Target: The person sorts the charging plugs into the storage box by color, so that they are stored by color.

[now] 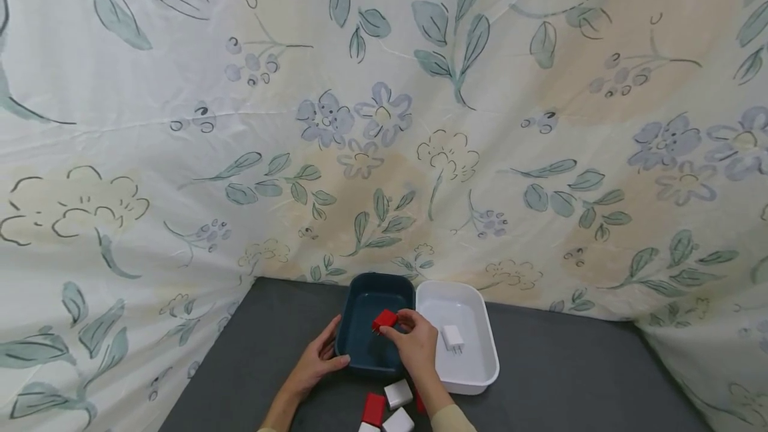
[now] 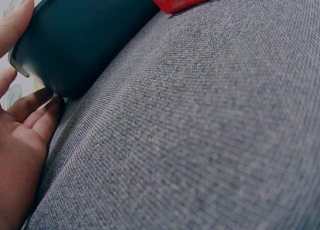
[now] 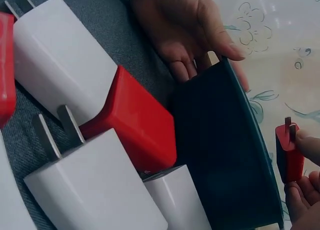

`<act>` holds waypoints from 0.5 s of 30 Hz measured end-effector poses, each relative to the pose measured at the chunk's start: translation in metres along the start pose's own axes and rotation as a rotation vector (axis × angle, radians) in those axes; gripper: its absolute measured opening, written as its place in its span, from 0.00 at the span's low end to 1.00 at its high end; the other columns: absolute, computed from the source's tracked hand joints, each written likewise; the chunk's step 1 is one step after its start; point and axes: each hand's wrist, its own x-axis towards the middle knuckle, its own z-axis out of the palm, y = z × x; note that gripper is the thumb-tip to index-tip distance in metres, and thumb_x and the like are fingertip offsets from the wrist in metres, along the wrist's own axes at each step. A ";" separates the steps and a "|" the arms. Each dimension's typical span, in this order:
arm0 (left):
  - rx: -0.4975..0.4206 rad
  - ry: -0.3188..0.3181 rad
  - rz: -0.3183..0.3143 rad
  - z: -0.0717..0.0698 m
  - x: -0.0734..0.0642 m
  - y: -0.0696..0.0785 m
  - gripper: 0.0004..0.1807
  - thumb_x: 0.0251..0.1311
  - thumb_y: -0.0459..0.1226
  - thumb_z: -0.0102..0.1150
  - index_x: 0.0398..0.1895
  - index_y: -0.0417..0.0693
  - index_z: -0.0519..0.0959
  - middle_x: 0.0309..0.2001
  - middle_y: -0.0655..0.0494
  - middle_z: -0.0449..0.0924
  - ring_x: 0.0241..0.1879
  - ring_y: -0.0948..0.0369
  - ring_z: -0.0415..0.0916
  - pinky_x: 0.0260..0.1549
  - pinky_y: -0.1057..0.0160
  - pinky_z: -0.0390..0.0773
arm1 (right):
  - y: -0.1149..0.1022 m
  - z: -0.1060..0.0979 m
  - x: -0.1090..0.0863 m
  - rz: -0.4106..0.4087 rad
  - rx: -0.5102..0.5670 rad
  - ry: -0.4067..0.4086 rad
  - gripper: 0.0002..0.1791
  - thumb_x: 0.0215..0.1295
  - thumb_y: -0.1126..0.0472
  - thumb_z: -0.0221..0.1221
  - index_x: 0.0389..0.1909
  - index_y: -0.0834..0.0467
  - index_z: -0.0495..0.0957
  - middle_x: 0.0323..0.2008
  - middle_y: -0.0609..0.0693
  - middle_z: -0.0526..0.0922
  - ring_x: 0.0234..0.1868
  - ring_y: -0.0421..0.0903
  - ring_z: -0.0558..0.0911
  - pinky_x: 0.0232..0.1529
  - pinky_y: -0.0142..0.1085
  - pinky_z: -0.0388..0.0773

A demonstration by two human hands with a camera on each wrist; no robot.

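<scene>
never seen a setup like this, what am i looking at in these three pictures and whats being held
There is no machine here: a person works with two bare hands. The wide picture comes from a camera worn on the head; the other two come from cameras on each wrist. The left hand holds the dark teal tray by its side. The right hand pinches a red plug-in charger over that tray. Beside it stands a white tray with one white charger inside. More chargers, red and white, lie on the dark gray cloth nearer the person. Behind hangs a floral fabric.
</scene>
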 end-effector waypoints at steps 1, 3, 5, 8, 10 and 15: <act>0.003 -0.002 0.002 0.000 0.000 0.000 0.42 0.57 0.33 0.59 0.72 0.58 0.49 0.70 0.43 0.53 0.66 0.54 0.59 0.55 0.77 0.63 | 0.000 0.001 0.000 0.006 0.000 0.001 0.27 0.37 0.51 0.74 0.42 0.56 0.80 0.36 0.48 0.84 0.36 0.43 0.81 0.42 0.36 0.79; 0.010 -0.002 0.004 0.000 0.000 0.000 0.42 0.58 0.34 0.58 0.72 0.58 0.48 0.70 0.43 0.53 0.66 0.55 0.59 0.55 0.77 0.63 | 0.001 0.002 0.001 0.005 -0.007 0.002 0.27 0.36 0.51 0.74 0.41 0.56 0.80 0.36 0.48 0.84 0.36 0.43 0.81 0.42 0.36 0.79; 0.009 -0.001 0.000 0.000 0.000 0.000 0.42 0.58 0.34 0.58 0.72 0.58 0.48 0.70 0.44 0.53 0.66 0.55 0.58 0.55 0.77 0.63 | 0.001 0.003 0.002 0.000 -0.016 0.003 0.27 0.37 0.52 0.74 0.41 0.56 0.80 0.36 0.48 0.84 0.36 0.43 0.81 0.42 0.36 0.79; 0.004 0.000 -0.004 0.000 0.000 0.000 0.42 0.58 0.34 0.58 0.72 0.58 0.48 0.70 0.45 0.52 0.67 0.54 0.57 0.55 0.77 0.62 | 0.002 0.004 0.002 0.013 -0.015 0.004 0.25 0.38 0.54 0.74 0.42 0.56 0.80 0.37 0.48 0.84 0.37 0.43 0.81 0.43 0.37 0.79; -0.005 0.003 -0.008 0.000 0.000 0.000 0.42 0.58 0.33 0.58 0.72 0.58 0.49 0.70 0.46 0.52 0.67 0.53 0.56 0.55 0.77 0.62 | 0.002 0.004 0.002 0.015 -0.005 0.011 0.24 0.41 0.56 0.73 0.42 0.57 0.80 0.37 0.49 0.84 0.38 0.44 0.82 0.43 0.37 0.79; 0.000 0.004 0.006 0.000 0.000 -0.001 0.42 0.57 0.33 0.58 0.72 0.56 0.48 0.70 0.43 0.51 0.68 0.51 0.55 0.55 0.78 0.63 | 0.003 0.004 0.001 -0.023 0.023 0.040 0.20 0.47 0.55 0.70 0.41 0.59 0.81 0.37 0.50 0.84 0.38 0.44 0.83 0.42 0.35 0.79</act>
